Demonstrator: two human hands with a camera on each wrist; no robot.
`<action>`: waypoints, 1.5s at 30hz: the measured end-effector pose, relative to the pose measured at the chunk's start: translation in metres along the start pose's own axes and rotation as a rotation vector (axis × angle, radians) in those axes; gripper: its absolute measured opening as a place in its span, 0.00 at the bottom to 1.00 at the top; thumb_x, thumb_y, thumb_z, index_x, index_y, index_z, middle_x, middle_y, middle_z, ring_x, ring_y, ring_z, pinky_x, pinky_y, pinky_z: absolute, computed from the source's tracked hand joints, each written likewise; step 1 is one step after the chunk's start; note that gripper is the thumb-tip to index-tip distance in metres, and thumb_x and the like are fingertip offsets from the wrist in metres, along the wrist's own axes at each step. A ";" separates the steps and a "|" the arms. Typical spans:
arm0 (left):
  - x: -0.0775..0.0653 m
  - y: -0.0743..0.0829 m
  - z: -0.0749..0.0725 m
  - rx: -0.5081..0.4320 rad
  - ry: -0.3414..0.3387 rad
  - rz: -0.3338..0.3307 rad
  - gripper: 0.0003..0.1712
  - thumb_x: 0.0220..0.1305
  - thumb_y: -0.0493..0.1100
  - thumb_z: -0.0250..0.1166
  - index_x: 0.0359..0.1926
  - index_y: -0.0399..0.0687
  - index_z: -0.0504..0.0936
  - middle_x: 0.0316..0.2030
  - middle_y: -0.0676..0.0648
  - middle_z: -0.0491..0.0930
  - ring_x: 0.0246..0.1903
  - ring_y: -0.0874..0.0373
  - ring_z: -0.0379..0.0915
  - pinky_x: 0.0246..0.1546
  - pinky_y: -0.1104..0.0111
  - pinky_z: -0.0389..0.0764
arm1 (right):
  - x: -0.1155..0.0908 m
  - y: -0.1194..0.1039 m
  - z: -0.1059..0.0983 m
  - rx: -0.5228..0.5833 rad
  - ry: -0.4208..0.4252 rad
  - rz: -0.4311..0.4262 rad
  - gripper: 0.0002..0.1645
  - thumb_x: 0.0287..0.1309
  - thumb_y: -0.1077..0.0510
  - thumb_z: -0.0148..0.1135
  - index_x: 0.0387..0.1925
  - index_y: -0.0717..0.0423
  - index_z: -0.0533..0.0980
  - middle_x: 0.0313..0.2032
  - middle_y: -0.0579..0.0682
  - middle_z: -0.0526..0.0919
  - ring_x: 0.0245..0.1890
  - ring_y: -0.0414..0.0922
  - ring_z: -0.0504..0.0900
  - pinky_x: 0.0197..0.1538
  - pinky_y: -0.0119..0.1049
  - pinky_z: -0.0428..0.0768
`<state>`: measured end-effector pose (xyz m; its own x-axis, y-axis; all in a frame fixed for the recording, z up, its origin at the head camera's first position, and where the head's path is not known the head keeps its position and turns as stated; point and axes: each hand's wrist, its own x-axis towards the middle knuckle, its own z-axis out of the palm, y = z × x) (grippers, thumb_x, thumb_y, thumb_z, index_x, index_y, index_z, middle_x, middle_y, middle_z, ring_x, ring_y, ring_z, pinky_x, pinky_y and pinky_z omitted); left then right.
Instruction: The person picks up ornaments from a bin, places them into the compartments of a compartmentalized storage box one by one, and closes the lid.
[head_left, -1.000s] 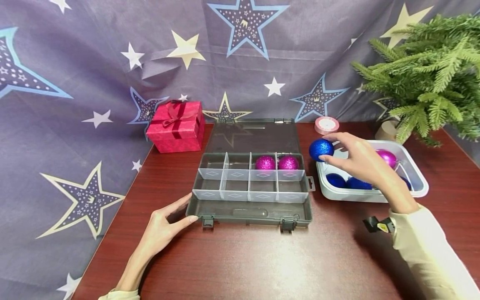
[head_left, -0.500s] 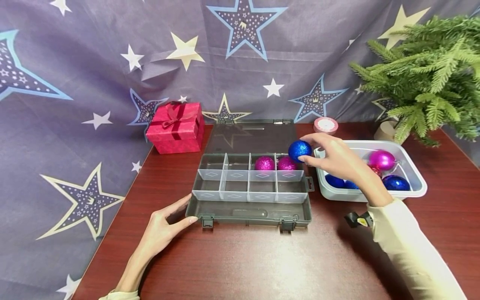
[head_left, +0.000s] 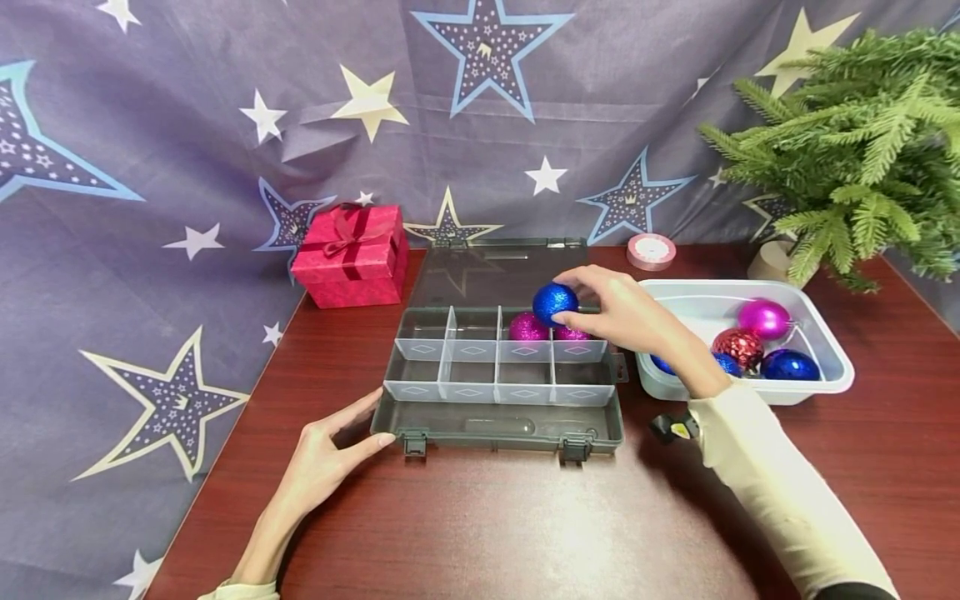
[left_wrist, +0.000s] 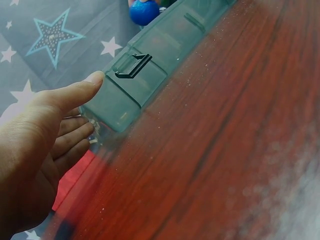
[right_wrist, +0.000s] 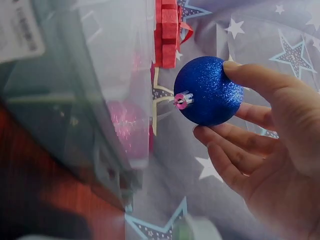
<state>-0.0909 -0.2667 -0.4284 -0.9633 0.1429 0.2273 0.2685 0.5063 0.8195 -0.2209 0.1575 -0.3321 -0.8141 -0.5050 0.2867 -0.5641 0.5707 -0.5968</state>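
Observation:
My right hand [head_left: 622, 308] pinches a glittery blue Christmas bauble [head_left: 555, 305] above the back row of a grey see-through compartment box [head_left: 495, 427]. In the right wrist view the bauble [right_wrist: 207, 90] sits between thumb and fingers, its silver cap facing the box. Two glittery magenta baubles [head_left: 528, 327] lie in the two right compartments of the back row; the blue one partly hides them. The left hand [head_left: 322, 454] rests against the box's front left corner, thumb at the front and fingers along the side. In the left wrist view that thumb [left_wrist: 82, 92] touches the box wall.
A white tub [head_left: 840, 379] on the right holds blue, red and pink baubles. Behind it stand a ribbon roll [head_left: 651, 252] and a small artificial fir [head_left: 862, 158]. A red gift box [head_left: 352, 258] is at the back left. The box's lid [head_left: 502, 275] lies folded back.
My right hand has carried the blue bauble leftward from the tub's left edge to over the box's back row. The left hand has stayed at the box corner.

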 end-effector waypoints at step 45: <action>-0.001 -0.002 0.001 -0.009 0.003 0.001 0.36 0.59 0.44 0.79 0.68 0.57 0.80 0.56 0.49 0.85 0.57 0.60 0.80 0.56 0.79 0.74 | 0.070 -0.029 0.066 0.066 -0.112 -0.083 0.30 0.65 0.52 0.73 0.62 0.62 0.76 0.58 0.58 0.82 0.53 0.50 0.84 0.58 0.44 0.81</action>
<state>-0.0909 -0.2672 -0.4306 -0.9629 0.1413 0.2298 0.2698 0.4987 0.8237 -0.2524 0.0627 -0.3440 -0.7424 -0.6200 0.2537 -0.6155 0.4818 -0.6237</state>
